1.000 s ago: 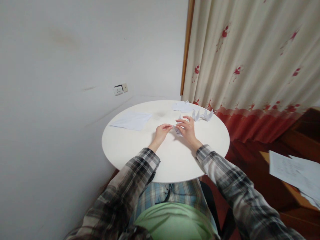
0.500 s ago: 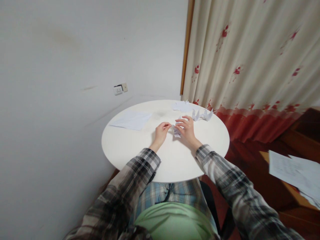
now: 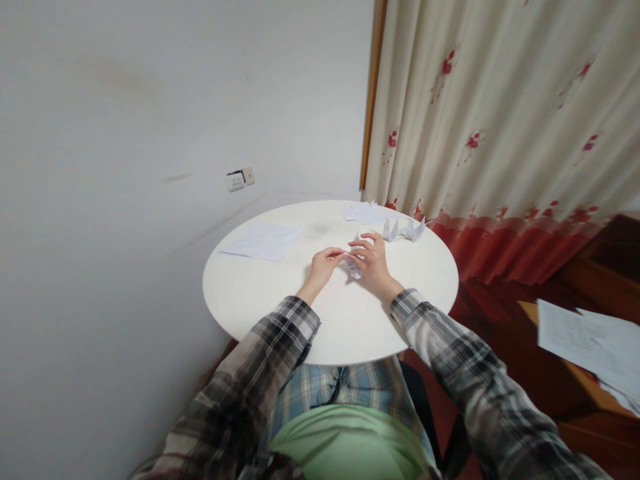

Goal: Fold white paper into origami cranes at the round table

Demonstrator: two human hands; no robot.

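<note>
Over the white round table (image 3: 260,300), both my hands work on a small folded white paper crane (image 3: 355,272), partly hidden behind my fingers. My left hand (image 3: 324,265) pinches a narrow tip of it between thumb and forefinger. My right hand (image 3: 371,260) grips its body from the right, the upper fingers bent over it. Just beyond my right hand stand two finished-looking paper cranes, one paper crane (image 3: 391,231) nearer and another paper crane (image 3: 415,230) farther right.
A white paper sheet (image 3: 265,241) lies on the table's left side. More white paper (image 3: 361,213) lies at the far edge. A wall with a socket (image 3: 235,181) borders the left, a flowered curtain (image 3: 490,133) the back right. Printed sheets (image 3: 590,343) rest on wooden furniture at right.
My left hand has shifted slightly right, its fingertips now meeting those of my right hand at the crane. My right hand stays nearly in place.
</note>
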